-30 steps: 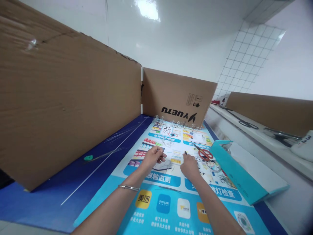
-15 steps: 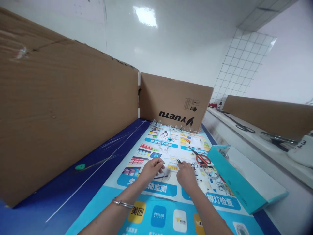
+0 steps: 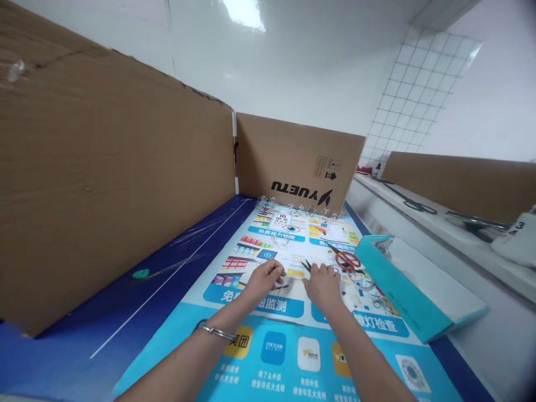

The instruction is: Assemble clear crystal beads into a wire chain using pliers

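As I watch through the head camera from my remote station, the left hand (image 3: 263, 279) sits curled on a printed blue-and-white vinyl banner (image 3: 268, 349), fingers bunched downward, with a thin metal bracelet (image 3: 215, 332) around that wrist. The right hand (image 3: 322, 287) lies just beside it with its fingers gathered forward, and a small dark pointed tool (image 3: 306, 266) sticks out just past them. It's too small for me to name more closely, and I can't tell whether those fingers pinch it or only sit next to it. I can't tell whether the left hand grips anything either, though neither hand is spread flat. The banner lies on a dark blue tabletop (image 3: 125, 301), with scraps of clear plastic (image 3: 297, 209) strewn along its far edge. Red-handled scissors (image 3: 347, 259) lie near the right hand, with a ring of clear tape (image 3: 360, 280) just below them. A teal-edged folder (image 3: 397, 287) sits tilted along the banner's right side. A tall cardboard sheet (image 3: 104, 184) stands along the left, and a cardboard panel printed YUETU (image 3: 293, 159) closes the far end. Off to the right, a white shelf (image 3: 389, 192) carries a second pair of scissors (image 3: 419, 206).
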`<action>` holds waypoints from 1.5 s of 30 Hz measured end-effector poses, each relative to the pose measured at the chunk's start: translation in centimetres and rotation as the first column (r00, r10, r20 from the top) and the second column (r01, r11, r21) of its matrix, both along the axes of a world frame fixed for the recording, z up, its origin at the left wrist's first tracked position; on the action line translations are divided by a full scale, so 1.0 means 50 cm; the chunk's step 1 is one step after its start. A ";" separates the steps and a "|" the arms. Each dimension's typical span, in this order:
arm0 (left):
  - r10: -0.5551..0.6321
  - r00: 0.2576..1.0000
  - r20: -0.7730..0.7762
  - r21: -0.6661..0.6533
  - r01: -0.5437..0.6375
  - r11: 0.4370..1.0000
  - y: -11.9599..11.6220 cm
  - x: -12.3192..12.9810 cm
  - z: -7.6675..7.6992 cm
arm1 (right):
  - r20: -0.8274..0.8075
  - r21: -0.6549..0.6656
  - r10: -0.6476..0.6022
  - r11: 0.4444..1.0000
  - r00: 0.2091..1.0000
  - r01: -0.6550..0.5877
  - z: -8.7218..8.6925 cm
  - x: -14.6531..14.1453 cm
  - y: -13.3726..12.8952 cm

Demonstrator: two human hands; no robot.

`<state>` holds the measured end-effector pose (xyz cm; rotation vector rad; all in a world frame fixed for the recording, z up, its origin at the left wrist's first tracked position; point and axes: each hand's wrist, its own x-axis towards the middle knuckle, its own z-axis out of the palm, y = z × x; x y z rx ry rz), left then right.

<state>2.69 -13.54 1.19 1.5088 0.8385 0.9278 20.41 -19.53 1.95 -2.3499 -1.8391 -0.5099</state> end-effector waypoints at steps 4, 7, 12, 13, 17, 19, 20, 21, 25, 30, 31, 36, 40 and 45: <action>-0.010 1.000 0.020 -0.004 0.010 1.000 -0.006 0.000 0.000 | 0.006 -0.026 0.044 0.999 0.999 -0.044 -0.007 0.016 0.000; -0.019 1.000 0.022 -0.005 0.019 1.000 -0.008 0.001 0.001 | 0.013 -0.025 0.067 0.997 0.998 -0.066 -0.009 0.011 0.003; -0.067 0.998 0.018 0.006 0.067 0.998 -0.012 0.005 0.001 | 0.001 -0.022 0.045 0.999 0.999 -0.045 -0.020 0.006 0.018; -0.078 0.997 0.017 0.008 0.077 0.997 -0.013 0.006 0.000 | -0.005 -0.027 0.043 0.999 0.999 -0.043 -0.022 0.007 0.021; -0.108 0.994 0.012 0.007 0.108 0.994 -0.011 0.009 -0.005 | -0.036 -0.052 0.073 0.996 0.997 -0.074 -0.022 0.013 0.031; -0.115 0.993 0.009 0.002 0.115 0.993 -0.009 0.010 -0.006 | -0.054 -0.058 0.088 0.994 0.995 -0.091 -0.017 0.014 0.031; -0.119 0.993 0.007 0.000 0.119 0.993 -0.009 0.010 -0.006 | -0.063 -0.061 0.091 0.994 0.994 -0.095 -0.014 0.014 0.030; -0.122 0.992 0.007 -0.003 0.122 0.993 -0.008 0.010 -0.005 | -0.072 -0.064 0.092 0.993 0.993 -0.096 -0.011 0.014 0.028; -0.131 0.991 0.021 -0.029 0.132 0.991 -0.005 0.008 -0.002 | -0.099 -0.085 0.091 0.991 0.991 -0.100 -0.001 0.014 0.022; -0.127 0.989 0.075 -0.091 0.134 0.987 -0.006 0.003 0.007 | -0.115 -0.095 0.093 0.990 0.989 -0.105 0.009 0.010 0.017; -0.123 0.988 0.090 -0.105 0.132 0.986 -0.006 0.001 0.009 | -0.119 -0.089 0.098 0.990 0.988 -0.109 0.012 0.008 0.015; -0.055 0.984 0.170 -0.171 0.084 0.982 0.005 -0.013 0.021 | -0.131 -0.030 0.162 0.985 0.978 -0.167 0.027 -0.011 0.004; 0.037 0.973 0.228 -0.212 0.013 0.977 0.023 -0.035 0.027 | -0.100 0.095 0.311 0.949 0.945 -0.302 0.031 -0.030 -0.006; 0.090 0.958 0.271 -0.259 -0.018 0.966 0.031 -0.053 0.027 | 0.021 0.250 0.469 0.853 0.883 -0.459 0.040 -0.044 -0.014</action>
